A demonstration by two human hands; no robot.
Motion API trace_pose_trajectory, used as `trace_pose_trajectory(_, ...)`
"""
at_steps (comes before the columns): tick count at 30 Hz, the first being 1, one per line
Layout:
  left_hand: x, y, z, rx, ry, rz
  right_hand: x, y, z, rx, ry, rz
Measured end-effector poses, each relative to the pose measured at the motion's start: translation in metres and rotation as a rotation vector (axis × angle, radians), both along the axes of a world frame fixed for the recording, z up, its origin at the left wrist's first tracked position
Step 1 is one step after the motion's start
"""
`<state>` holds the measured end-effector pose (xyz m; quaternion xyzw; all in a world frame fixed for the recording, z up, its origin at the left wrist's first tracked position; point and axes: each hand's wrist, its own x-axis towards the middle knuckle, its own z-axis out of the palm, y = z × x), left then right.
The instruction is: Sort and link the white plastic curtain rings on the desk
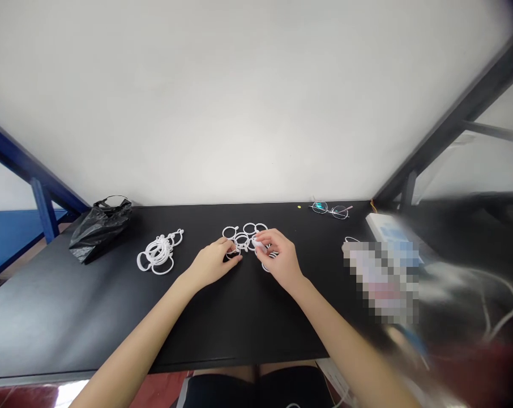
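Several white rings [242, 240] lie in a loose cluster on the black table [239, 317], in front of me at the middle. My left hand [214, 262] rests at the cluster's left side, thumb and fingers apart, touching a ring at its edge; whether it grips that ring is hard to tell. My right hand [279, 258] pinches a small white piece between thumb and fingers over the cluster's right side. Some rings are partly hidden beneath this hand. A second pile of white rings [158, 252] sits to the left, away from both hands.
A black plastic bag [101, 226] stands at the back left. Eyeglasses [330, 210] lie near the wall at the back right. On the right are a white box [388, 229] and a pixelated item [379, 283]. Metal beams flank the table.
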<state>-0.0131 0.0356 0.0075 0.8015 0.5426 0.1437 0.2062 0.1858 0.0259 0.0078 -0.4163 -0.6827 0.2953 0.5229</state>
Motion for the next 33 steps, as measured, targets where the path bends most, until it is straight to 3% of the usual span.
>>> trace_pose_trajectory(6,-0.007,-0.005,-0.007,-0.032,-0.137,-0.032,-0.004,0.0,-0.002,-0.006,0.107,-0.061)
trace_pose_trajectory(10,-0.007,-0.009,0.002,-0.11,-0.449,0.041,-0.006,-0.002,-0.005,-0.047,0.116,-0.061)
trace_pose_trajectory(16,0.001,-0.008,0.006,-0.683,-1.127,0.27,-0.008,-0.004,-0.005,-0.131,0.147,-0.071)
trace_pose_trajectory(19,0.007,-0.01,0.006,-0.942,-1.356,0.249,-0.009,-0.006,-0.006,-0.075,0.048,-0.026)
trace_pose_trajectory(21,0.009,-0.011,0.007,-1.025,-1.426,0.234,-0.01,-0.007,-0.006,-0.028,-0.017,0.018)
trace_pose_trajectory(26,0.008,-0.012,0.012,-1.042,-1.468,0.277,-0.01,-0.008,-0.001,0.008,-0.021,0.04)
trace_pose_trajectory(30,0.003,-0.01,0.012,-0.956,-1.554,0.333,-0.005,-0.005,0.001,-0.071,0.006,-0.056)
trace_pose_trajectory(33,0.001,-0.009,0.011,-0.935,-1.628,0.365,-0.001,0.0,-0.003,-0.086,-0.117,-0.097)
